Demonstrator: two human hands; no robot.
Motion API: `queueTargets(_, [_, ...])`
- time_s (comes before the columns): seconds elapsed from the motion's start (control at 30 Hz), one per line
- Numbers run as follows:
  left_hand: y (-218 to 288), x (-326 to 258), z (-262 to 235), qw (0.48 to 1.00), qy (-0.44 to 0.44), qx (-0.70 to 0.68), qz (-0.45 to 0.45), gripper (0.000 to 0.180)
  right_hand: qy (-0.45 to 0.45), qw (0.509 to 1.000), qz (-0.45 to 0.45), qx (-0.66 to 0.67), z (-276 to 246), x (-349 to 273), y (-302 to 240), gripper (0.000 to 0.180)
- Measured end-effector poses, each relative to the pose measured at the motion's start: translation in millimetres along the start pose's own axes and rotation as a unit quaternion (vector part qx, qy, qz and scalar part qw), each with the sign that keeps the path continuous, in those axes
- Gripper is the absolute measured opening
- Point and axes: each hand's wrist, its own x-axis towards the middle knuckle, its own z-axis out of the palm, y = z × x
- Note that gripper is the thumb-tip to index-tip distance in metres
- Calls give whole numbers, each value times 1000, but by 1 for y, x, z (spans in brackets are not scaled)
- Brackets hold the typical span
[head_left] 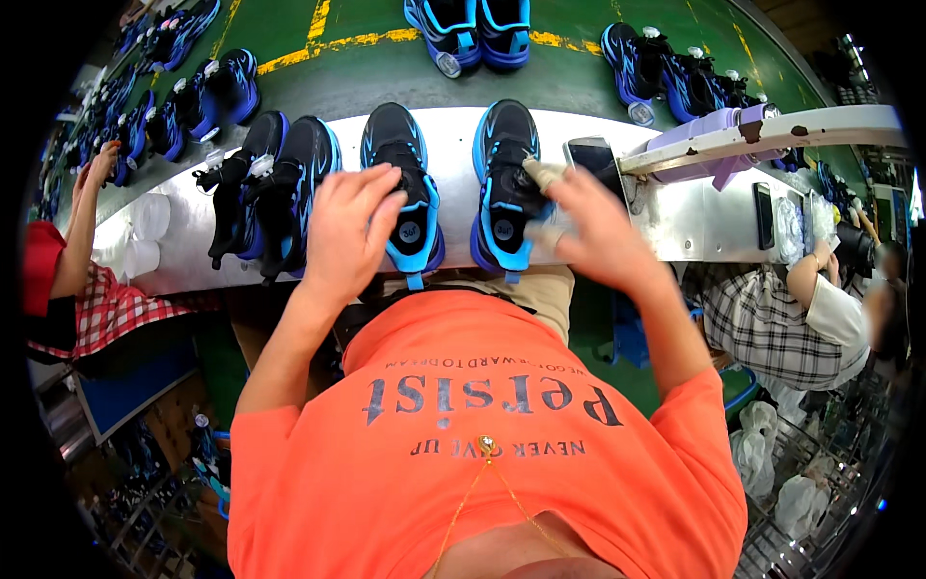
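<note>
Head view, looking down past an orange shirt (pixel 482 454) at a pair of black-and-blue shoes (pixel 453 188) standing side by side on the metal bench (pixel 193 232), just above centre of the frame, toes pointing away. Left hand (pixel 349 232) resting on the left shoe (pixel 403 188) of the pair, fingers loosely curled over its tongue and side, gripping nothing small that can be made out. Right hand (pixel 588 227) reaching onto the right shoe (pixel 506 183), thumb and forefinger pinching at the round dial on its tongue, remaining fingers spread loosely. Just left of the pair, touching the left hand's side of the bench, two more black shoes (pixel 265 193) sitting with tags and laces hanging loose. Just right of the pair, a dark phone (pixel 590 154) lying flat on the bench beside the right hand. Beyond it, a lilac bottle (pixel 704 140) lying behind a white rail (pixel 772 130) crossing the upper right. Further up, more blue shoes (pixel 468 34) riding on the green belt (pixel 357 72) along the top of the frame, others trailing off to the upper left. At the far left edge, another person's arm (pixel 82 222) in a red checked sleeve reaching toward the belt. At the right edge, a second person in a checked shirt (pixel 781 318) sitting close by.
</note>
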Motion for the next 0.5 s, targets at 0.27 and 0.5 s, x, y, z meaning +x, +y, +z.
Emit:
queueTargets(0.27, [-19, 36, 7, 951, -85, -227, -193, 14, -87, 995, -6, 38, 1, 37, 21, 30])
queueTargets(0.5, [-24, 43, -8, 945, -220, -195, -145, 13, -18, 997, -76, 19, 20, 46, 32, 26])
